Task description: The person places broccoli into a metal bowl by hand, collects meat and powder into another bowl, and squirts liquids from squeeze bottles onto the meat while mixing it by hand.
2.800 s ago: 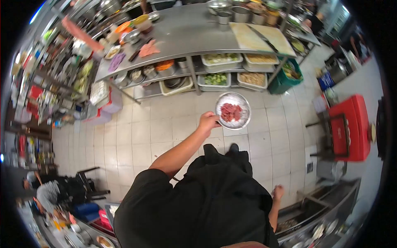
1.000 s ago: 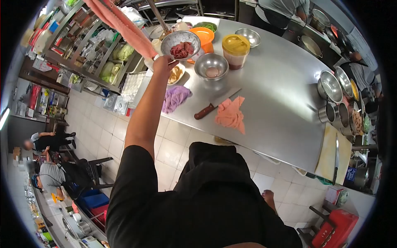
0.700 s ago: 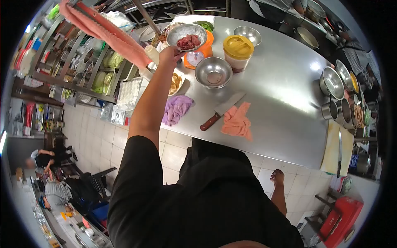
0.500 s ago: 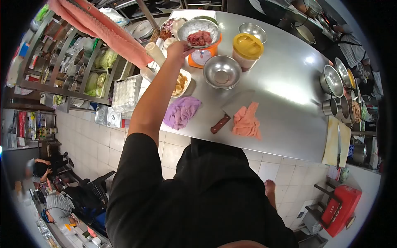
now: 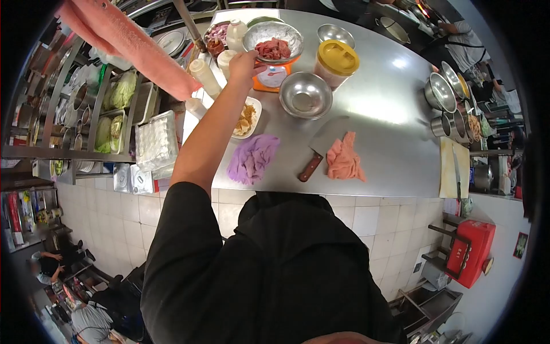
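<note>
A steel mixing bowl of raw sliced meat sits directly above the orange dial scale at the table's far left; whether it rests on the scale cannot be told. The left hand holds the bowl by its near-left rim, thumb and fingers closed around the edge. The right hand is out of view, so its state cannot be told. Just right of the scale stand a second steel bowl and a yellow-lidded tub. Nearer the person, a purple cloth, wooden-handled knife and pink cloth lie on the steel table.
</note>
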`<action>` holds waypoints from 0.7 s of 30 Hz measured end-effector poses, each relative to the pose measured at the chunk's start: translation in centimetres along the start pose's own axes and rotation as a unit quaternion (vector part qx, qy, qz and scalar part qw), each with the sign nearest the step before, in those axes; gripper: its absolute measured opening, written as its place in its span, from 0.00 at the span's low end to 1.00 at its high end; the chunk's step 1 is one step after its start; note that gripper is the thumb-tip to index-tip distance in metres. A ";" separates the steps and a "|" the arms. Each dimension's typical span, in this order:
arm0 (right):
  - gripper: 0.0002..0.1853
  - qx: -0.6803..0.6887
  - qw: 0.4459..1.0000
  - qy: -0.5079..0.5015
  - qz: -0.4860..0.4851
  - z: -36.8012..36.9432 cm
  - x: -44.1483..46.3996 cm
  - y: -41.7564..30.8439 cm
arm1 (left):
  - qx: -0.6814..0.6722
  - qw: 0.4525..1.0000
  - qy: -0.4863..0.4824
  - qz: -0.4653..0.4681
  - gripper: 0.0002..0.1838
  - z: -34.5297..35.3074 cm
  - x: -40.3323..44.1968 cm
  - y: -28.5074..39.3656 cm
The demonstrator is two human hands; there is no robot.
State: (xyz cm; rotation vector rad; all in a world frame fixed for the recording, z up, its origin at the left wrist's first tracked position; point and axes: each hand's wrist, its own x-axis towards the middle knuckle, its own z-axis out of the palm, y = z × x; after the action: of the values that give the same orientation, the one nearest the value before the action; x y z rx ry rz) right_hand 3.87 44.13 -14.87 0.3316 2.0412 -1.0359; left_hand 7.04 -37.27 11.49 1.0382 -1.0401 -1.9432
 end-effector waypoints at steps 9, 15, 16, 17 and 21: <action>0.15 0.019 0.983 0.093 -0.157 -2.1 -0.5 -15.6 | -0.032 0.999 -0.005 0.016 0.03 -0.4 -0.4 0.3; 0.18 -0.019 0.979 0.101 -0.178 -0.8 -0.2 -22.8 | -0.051 0.999 -0.001 -0.002 0.09 -0.5 1.0 -0.2; 0.17 -0.012 0.980 0.092 -0.175 -0.3 0.2 -22.8 | -0.053 0.999 -0.002 -0.004 0.08 -0.4 1.2 -0.2; 0.18 -0.008 0.982 0.075 -0.175 -0.4 2.3 -21.0 | -0.055 0.998 -0.003 -0.006 0.07 -0.3 1.4 -0.2; 0.17 -0.082 0.988 0.037 -0.125 1.3 3.2 -16.3 | -0.046 0.999 0.017 -0.015 0.14 -0.6 1.3 -0.4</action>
State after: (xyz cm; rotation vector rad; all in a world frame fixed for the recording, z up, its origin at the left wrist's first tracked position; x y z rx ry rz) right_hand -6.29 32.56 -8.66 0.0286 2.2593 -1.0069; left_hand 6.96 -38.35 10.50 1.0362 -0.9121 -1.9710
